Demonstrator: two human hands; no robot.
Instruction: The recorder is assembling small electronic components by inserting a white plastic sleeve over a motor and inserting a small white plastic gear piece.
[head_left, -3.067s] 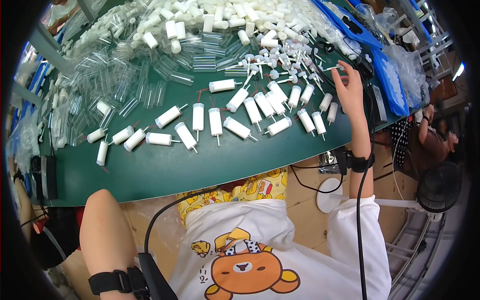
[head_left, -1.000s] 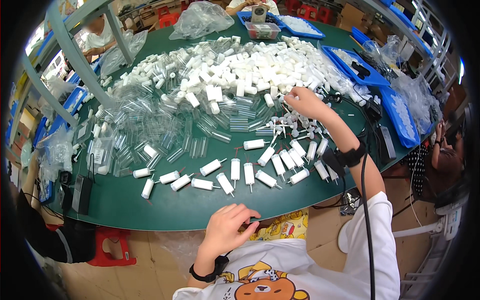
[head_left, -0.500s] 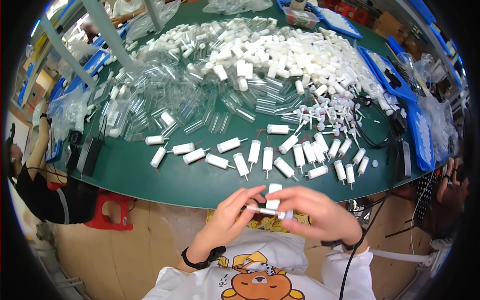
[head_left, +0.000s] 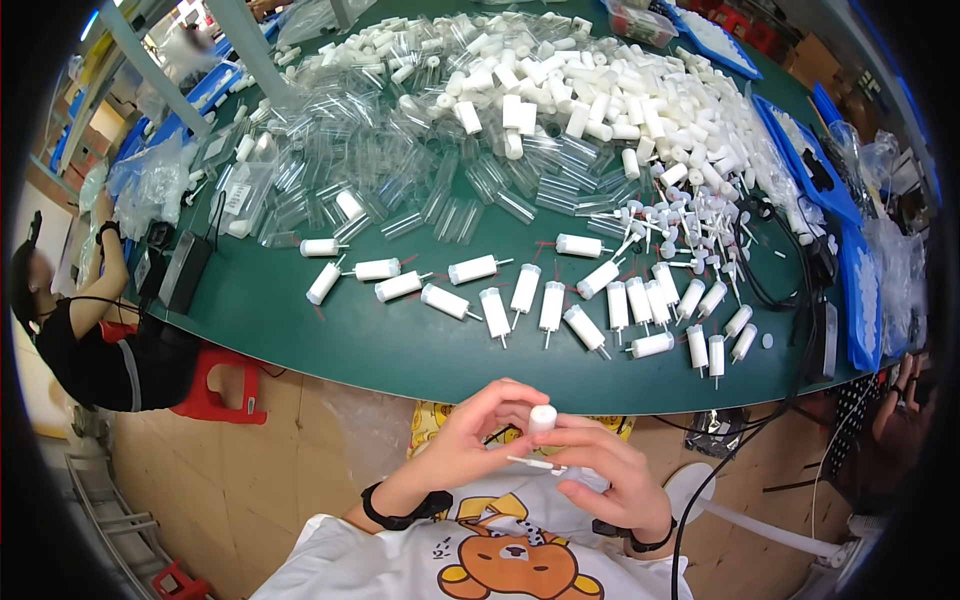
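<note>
Just off the near table edge, my left hand pinches a small white cylinder, held about upright between thumb and fingers. Fingertips of my right hand lie close beside that cylinder; whether they press on it I cannot tell. In my right hand is a thin white stem piece with a pale translucent round end, partly hidden by the fingers. Across from my hands, finished-looking white cylinders in clear sleeves lie scattered, with thin stems and red wires sticking out.
Behind them spread clear plastic tubes, a heap of white cylinders and a cluster of stemmed white discs. Blue trays line the right side. A black cable hangs at the right. Another person sits at the left.
Both hands have come nearer to my body and closer together. The white cylinder has turned more upright, and the stem piece has moved lower with my right hand. The view has shifted slightly.
</note>
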